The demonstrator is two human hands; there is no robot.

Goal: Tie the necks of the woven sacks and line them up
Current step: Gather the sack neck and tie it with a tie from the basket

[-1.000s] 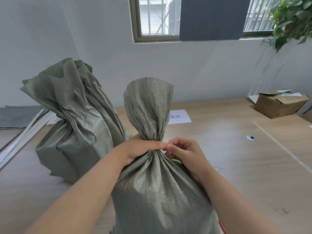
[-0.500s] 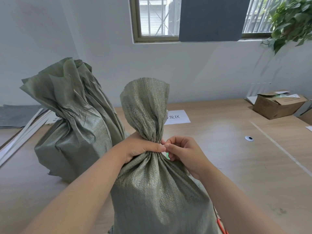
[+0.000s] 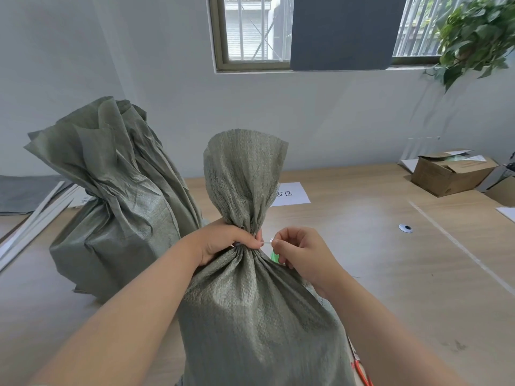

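Gripping the gathered neck of the near sack [image 3: 259,316], the left hand [image 3: 223,242] has its fingers curled tight round the bunched weave, the forearm coming in from the lower left. The sack stands upright on the bench [image 3: 376,280] directly in front, bulging full; the weave hides what is inside. Just beside the neck, the right hand [image 3: 302,253] pinches a thin pale tie [image 3: 266,242] between thumb and forefinger, the other fingers curled loosely, the strand running taut to the left thumb. A green scrap [image 3: 274,257] peeps out behind the right fingers, too hidden to identify. At the lower edge a red-handled thing [image 3: 362,371] is cut off by the frame and the sack. To the left, further back, a second sack [image 3: 117,207] stands with its top cinched; its fastening cannot be seen. Behind the near sack's flared top lies a paper sheet [image 3: 292,193], its print half covered. Far right, a cardboard box [image 3: 451,176] sits open, with pale contents hard to make out.
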